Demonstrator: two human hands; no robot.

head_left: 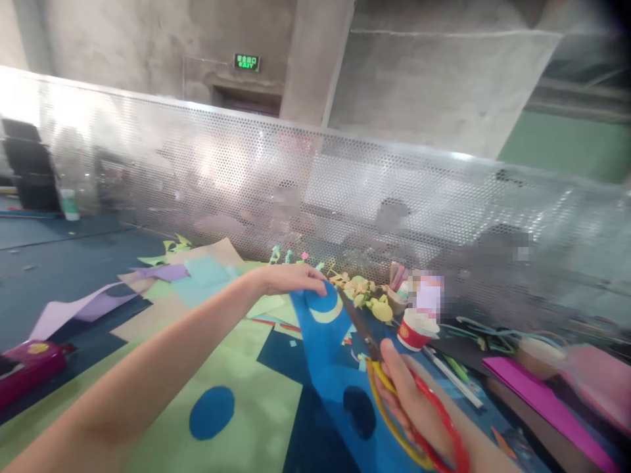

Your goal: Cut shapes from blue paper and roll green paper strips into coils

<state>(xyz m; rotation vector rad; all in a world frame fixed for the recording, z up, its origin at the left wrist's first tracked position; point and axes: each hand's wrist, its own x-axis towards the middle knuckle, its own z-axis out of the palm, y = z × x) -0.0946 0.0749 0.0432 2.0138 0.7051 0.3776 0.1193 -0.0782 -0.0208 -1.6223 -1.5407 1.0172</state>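
Note:
My left hand point(294, 278) pinches the upper end of a long blue sheet point(315, 345) that looks like paper or felt. Near those fingers a pale curved gap shows around a round blue piece point(323, 297). In my right hand point(407, 387) is a pair of scissors point(362, 325) with red and yellow handles, fingers and thumb around the loops. The blades point up beside the sheet's right edge; whether they touch it I cannot tell. Lower down, the sheet has a dark round hole. A blue disc point(211, 412) lies on a light green sheet point(246, 387).
At left are a magenta tool point(34, 368) and a purple strip point(93, 305). Yellow scraps point(359, 289) and a red-and-white paper cup point(417, 328) stand ahead. Pens and a magenta sheet point(547, 401) lie at right. A perforated metal screen point(236, 164) borders the far side.

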